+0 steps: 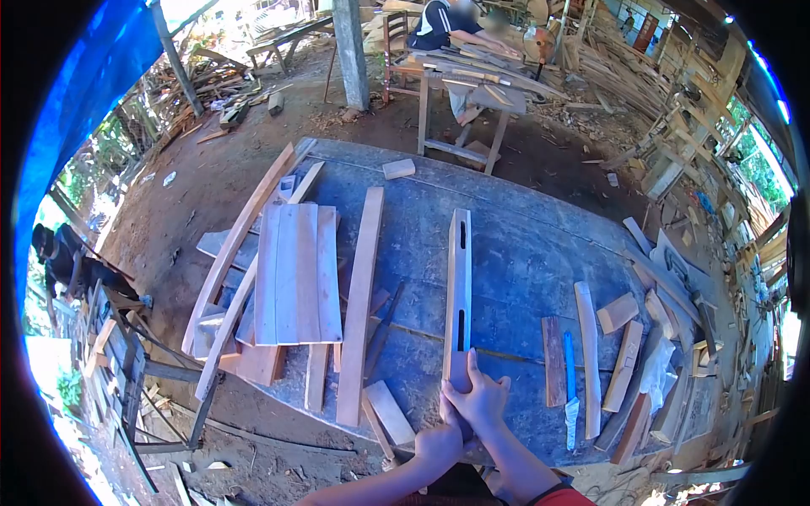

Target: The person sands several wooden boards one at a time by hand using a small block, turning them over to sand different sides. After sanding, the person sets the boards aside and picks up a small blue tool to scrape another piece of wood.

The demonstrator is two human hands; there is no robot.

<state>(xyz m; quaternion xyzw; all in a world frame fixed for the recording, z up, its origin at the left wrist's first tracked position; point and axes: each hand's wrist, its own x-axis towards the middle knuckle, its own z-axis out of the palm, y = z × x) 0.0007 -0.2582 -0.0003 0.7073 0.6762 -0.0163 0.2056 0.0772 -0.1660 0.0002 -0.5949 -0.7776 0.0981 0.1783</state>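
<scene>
A long wooden bar (458, 287) with two dark slots stands out from the near edge of the blue-grey table (523, 244), pointing away from me. My right hand (479, 401) is wrapped round its near end, one finger stretched along the side. My left hand (439, 443) is closed at the bar's lower end, just left of and below my right hand; its fingertips are partly hidden. To the left lie a small wood block (390, 411) and a long plank (361, 304).
A joined board panel (295, 274) and curved strips lie at the left. At the right are wood pieces (588, 354) and a blue-handled tool (569, 363). Beyond the table, a person (443, 24) sits at another bench (472, 76).
</scene>
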